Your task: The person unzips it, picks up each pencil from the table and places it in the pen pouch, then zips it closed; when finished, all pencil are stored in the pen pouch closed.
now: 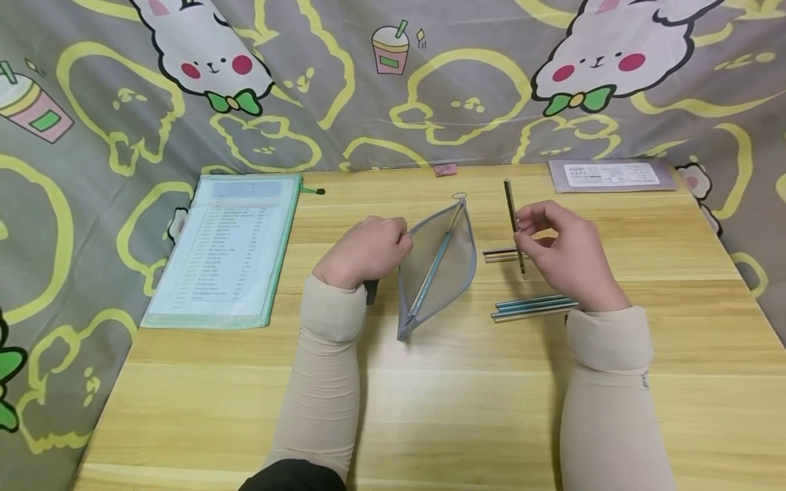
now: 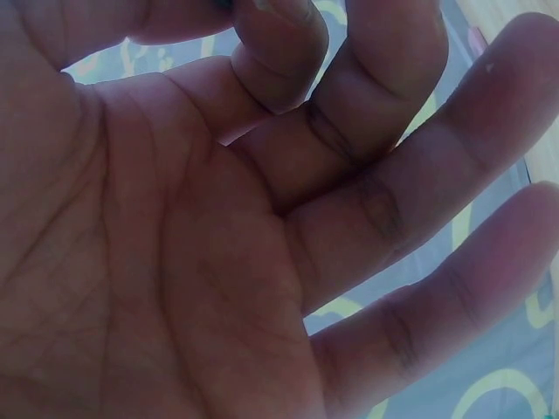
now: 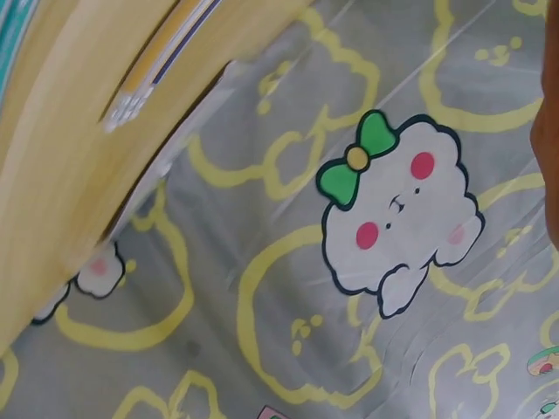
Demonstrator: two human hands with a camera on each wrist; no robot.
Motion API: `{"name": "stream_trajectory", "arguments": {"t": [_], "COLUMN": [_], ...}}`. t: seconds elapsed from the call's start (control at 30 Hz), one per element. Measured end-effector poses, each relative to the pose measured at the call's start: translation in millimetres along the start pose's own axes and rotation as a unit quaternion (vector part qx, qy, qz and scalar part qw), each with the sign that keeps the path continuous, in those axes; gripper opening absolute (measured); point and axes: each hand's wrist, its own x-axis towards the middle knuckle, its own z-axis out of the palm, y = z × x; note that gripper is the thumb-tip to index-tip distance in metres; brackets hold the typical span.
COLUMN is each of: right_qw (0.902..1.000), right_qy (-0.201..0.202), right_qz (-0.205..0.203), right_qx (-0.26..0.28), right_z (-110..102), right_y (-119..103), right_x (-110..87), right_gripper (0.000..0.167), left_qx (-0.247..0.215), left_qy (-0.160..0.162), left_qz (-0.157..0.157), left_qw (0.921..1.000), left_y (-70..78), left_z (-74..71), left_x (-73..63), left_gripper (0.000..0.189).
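Observation:
My left hand (image 1: 368, 252) pinches the left rim of a grey zip pouch (image 1: 457, 266), whose mouth gapes wide. Inside the pouch, a blue pencil (image 1: 433, 269) lies slanted. In the left wrist view, the palm and fingers of the left hand (image 2: 201, 227) fill most of the picture. My right hand (image 1: 565, 256) holds a dark pencil (image 1: 510, 208) nearly upright between thumb and fingers, to the right of the pouch. Below that hand lie several blue and metallic-looking pencils (image 1: 531, 308), partly hidden by the wrist. A smaller group of pencils (image 1: 499, 256) sits just behind them.
A clear document pouch with green edging (image 1: 279, 273) holds a printed sheet at the left. A small pink block (image 1: 445, 170) and a purple packet with a white label (image 1: 614, 176) lie along the back edge of the wooden table (image 1: 467, 409). Patterned cloth (image 1: 344, 82) hangs behind.

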Motion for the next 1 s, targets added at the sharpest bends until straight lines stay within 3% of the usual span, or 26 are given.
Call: {"name": "stream_trajectory", "arguments": {"t": [0.33,0.4,0.5,0.57,0.73,0.9,1.0], "right_qw": [0.9941,0.9862,0.9659,0.9564,0.9619,0.9638,0.9637], "right_qy": [0.036,0.027,0.009,-0.004,-0.049,-0.122,-0.142], "right_qz": [0.007,0.016,0.031,0.040,0.068,0.098,0.114], "right_qx": [0.102,0.163,0.257,0.289,0.260,0.216,0.195], "right_z": [9.3,11.4,14.4,16.2,21.7,30.4,36.6], "right_y": [-14.2,-19.2,-27.9,-33.3,-46.0,-56.0,-59.8], "right_x": [1.6,2.4,2.0,1.1,-1.8,-3.9,-4.3], "right_gripper": [0.039,0.041,0.041,0.037,0.026,0.026,0.026], "left_qx": [0.003,0.004,0.006,0.008,0.008,0.008,0.008], "left_qy": [-0.004,-0.004,-0.003,-0.002,-0.002,-0.002,-0.001], "left_qz": [0.000,0.002,0.004,0.005,0.004,0.002,0.002], "left_qw": [1.0000,1.0000,1.0000,1.0000,1.0000,1.0000,1.0000], "left_y": [-0.2,-0.3,-0.6,-0.7,-1.0,-1.3,-1.4], "left_z": [-1.0,-1.3,-1.0,-1.1,-1.2,-0.9,-0.8], "left_x": [0.9,1.1,1.6,1.8,1.5,1.3,1.2], "left_gripper": [0.034,0.034,0.034,0.034,0.035,0.034,0.034]}}
